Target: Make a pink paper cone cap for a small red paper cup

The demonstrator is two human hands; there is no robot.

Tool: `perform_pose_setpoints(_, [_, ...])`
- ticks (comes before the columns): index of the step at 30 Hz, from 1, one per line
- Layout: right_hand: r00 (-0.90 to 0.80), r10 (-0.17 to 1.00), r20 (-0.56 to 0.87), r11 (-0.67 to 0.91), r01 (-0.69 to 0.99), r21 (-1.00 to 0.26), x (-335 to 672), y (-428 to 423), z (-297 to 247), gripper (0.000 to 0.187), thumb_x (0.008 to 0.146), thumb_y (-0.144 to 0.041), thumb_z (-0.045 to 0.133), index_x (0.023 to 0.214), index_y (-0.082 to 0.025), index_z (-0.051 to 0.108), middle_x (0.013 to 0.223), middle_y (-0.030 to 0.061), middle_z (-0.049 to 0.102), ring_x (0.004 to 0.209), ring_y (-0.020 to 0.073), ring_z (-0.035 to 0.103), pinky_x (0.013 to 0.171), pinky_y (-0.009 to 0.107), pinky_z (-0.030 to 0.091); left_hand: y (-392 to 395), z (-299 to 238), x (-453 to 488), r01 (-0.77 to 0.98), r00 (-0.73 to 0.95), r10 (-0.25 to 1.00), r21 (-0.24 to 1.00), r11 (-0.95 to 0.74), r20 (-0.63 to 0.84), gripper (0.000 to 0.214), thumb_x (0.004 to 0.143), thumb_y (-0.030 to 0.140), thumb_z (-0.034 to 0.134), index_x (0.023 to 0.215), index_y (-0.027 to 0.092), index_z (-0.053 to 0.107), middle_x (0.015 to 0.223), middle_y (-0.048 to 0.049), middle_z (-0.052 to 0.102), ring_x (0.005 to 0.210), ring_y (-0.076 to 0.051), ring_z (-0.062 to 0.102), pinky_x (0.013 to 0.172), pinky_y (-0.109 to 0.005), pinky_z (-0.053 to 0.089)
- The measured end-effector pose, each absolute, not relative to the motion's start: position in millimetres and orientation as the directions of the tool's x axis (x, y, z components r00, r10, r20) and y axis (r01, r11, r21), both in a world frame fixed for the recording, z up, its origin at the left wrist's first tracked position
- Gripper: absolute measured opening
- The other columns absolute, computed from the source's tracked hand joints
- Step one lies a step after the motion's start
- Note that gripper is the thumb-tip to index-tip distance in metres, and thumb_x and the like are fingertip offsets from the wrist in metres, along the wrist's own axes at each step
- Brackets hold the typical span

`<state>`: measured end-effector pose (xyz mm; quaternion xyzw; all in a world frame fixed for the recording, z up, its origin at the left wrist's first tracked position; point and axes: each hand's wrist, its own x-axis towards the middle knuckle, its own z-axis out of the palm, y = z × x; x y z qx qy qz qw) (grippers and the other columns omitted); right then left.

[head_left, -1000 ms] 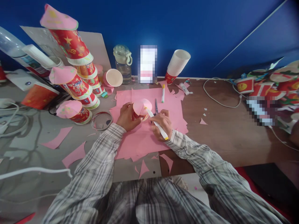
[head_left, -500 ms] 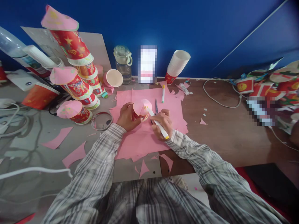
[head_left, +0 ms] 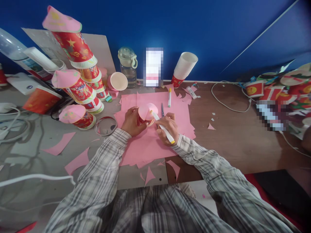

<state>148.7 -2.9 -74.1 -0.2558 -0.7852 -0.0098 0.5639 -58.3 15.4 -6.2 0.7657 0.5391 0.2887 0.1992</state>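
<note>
A red paper cup (head_left: 146,117) lies on its side on a large pink paper sheet (head_left: 155,142), its mouth covered by a pink paper disc. My left hand (head_left: 131,122) is wrapped round the cup's left side. My right hand (head_left: 167,127) grips a white marker with a yellow end (head_left: 163,128), whose tip touches the pink disc. Both sleeves are grey plaid.
Scissors (head_left: 162,110) and a second marker (head_left: 169,97) lie on the pink sheet behind my hands. Stacks of pink-capped red cups (head_left: 75,81) stand at the left, a white cup stack (head_left: 184,68) and a water bottle (head_left: 128,66) at the back. Cables and paper scraps are scattered about.
My right hand and the marker have shifted slightly left along the disc. The left hand and cup have barely moved.
</note>
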Motion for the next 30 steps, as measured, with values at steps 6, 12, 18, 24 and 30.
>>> perform_pose_setpoints(6, [-0.27, 0.424, 0.864, 0.849, 0.451, -0.275, 153, -3, -82, 0.04, 0.118, -0.058, 0.059, 0.128, -0.026, 0.081, 0.078, -0.0029, 0.075, 0.062, 0.0183, 0.062, 0.089, 0.046, 0.047, 15, -5, -58, 0.737, 0.258, 0.943, 0.588, -0.333, 0.211, 0.066, 0.058, 0.035, 0.066, 0.116, 0.018, 0.04, 0.116, -0.0107, 0.047, 0.115, -0.029, 0.038, 0.099, -0.044, 0.035])
perform_pose_setpoints(12, [-0.247, 0.416, 0.875, 0.872, 0.381, -0.307, 152, -2, -82, 0.034, 0.116, -0.049, 0.061, 0.132, -0.026, 0.081, 0.077, -0.0033, 0.075, 0.063, 0.0193, 0.064, 0.089, 0.047, 0.047, 16, -6, -59, 0.711, 0.255, 0.94, 0.615, -0.341, 0.227, 0.065, 0.058, 0.035, 0.066, 0.116, 0.02, 0.041, 0.115, -0.0093, 0.048, 0.115, -0.029, 0.038, 0.099, -0.045, 0.034])
perform_pose_setpoints(18, [-0.183, 0.389, 0.903, 0.88, 0.364, -0.305, 151, -3, -74, 0.032, 0.114, -0.044, 0.062, 0.136, -0.027, 0.078, 0.079, -0.0043, 0.076, 0.061, 0.0183, 0.062, 0.087, 0.047, 0.046, 17, -10, -59, 0.715, 0.255, 0.939, 0.609, -0.344, 0.231, 0.066, 0.057, 0.036, 0.067, 0.115, 0.019, 0.042, 0.115, -0.0097, 0.047, 0.115, -0.028, 0.037, 0.1, -0.043, 0.033])
perform_pose_setpoints(24, [-0.159, 0.45, 0.879, 0.834, 0.426, -0.35, 156, -3, -82, 0.034, 0.11, -0.048, 0.065, 0.135, -0.028, 0.076, 0.082, -0.0019, 0.075, 0.065, 0.0217, 0.063, 0.089, 0.05, 0.05, 15, -6, -58, 0.702, 0.251, 0.94, 0.625, -0.341, 0.231, 0.064, 0.057, 0.04, 0.066, 0.113, 0.019, 0.042, 0.114, -0.0099, 0.048, 0.114, -0.029, 0.038, 0.099, -0.044, 0.034])
perform_pose_setpoints(30, [-0.152, 0.458, 0.876, 0.831, 0.423, -0.361, 157, -5, -81, 0.033, 0.113, -0.046, 0.063, 0.137, -0.028, 0.076, 0.083, -0.0033, 0.075, 0.063, 0.0192, 0.062, 0.09, 0.049, 0.049, 15, -5, -57, 0.695, 0.246, 0.938, 0.629, -0.347, 0.245, 0.066, 0.058, 0.044, 0.066, 0.113, 0.018, 0.042, 0.114, -0.0102, 0.048, 0.113, -0.028, 0.039, 0.097, -0.043, 0.036])
